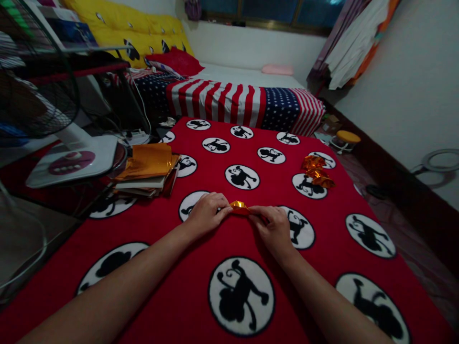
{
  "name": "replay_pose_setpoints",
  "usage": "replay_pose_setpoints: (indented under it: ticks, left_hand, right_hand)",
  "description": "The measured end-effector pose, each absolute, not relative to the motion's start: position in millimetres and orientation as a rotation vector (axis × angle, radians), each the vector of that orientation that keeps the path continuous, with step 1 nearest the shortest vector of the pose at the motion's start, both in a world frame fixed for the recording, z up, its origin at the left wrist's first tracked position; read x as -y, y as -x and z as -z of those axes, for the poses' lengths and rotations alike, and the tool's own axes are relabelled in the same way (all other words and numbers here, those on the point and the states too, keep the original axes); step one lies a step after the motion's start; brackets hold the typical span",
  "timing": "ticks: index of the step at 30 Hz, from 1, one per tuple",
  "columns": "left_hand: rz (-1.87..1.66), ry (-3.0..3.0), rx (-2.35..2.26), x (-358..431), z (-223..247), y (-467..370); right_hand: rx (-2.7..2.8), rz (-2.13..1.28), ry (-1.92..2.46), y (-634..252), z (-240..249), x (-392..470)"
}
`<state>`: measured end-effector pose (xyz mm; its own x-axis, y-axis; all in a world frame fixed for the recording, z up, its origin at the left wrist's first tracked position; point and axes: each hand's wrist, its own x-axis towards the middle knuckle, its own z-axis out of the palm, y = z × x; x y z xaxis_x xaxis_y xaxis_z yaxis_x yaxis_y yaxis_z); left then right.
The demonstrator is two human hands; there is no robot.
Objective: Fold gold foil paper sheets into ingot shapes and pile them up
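Observation:
A small folded piece of shiny gold foil paper [239,206] is held just above the red cloth [229,239] with black monkey figures in white circles. My left hand [209,210] pinches its left end, and my right hand [273,226] pinches the right end between thumb and fingers. To the left lies a stack of gold and pale paper sheets [147,165]. Several crumpled or folded gold foil pieces [317,172] rest together at the right rear of the cloth.
A fan with a white base [77,162] stands at left beside a desk [89,71]. Behind the red cloth is a bed with a stars-and-stripes cover [222,102]. A yellow-topped stool [347,137] stands by the right wall.

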<state>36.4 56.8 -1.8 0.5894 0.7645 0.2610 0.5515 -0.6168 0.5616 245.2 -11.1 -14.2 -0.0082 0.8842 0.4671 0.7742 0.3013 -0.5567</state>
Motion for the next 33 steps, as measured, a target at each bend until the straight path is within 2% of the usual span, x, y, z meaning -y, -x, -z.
replay_pose_setpoints:
  ticks: [9,33]
  left_hand:
    - [-0.742,-2.366,-1.024,-58,7,-34]
    - [-0.703,-2.305,-1.335,-63,1,-48]
  right_hand:
    - [1.821,-0.248,1.588,-246,15,10]
    - [1.720,-0.208,1.809,-236,8,2]
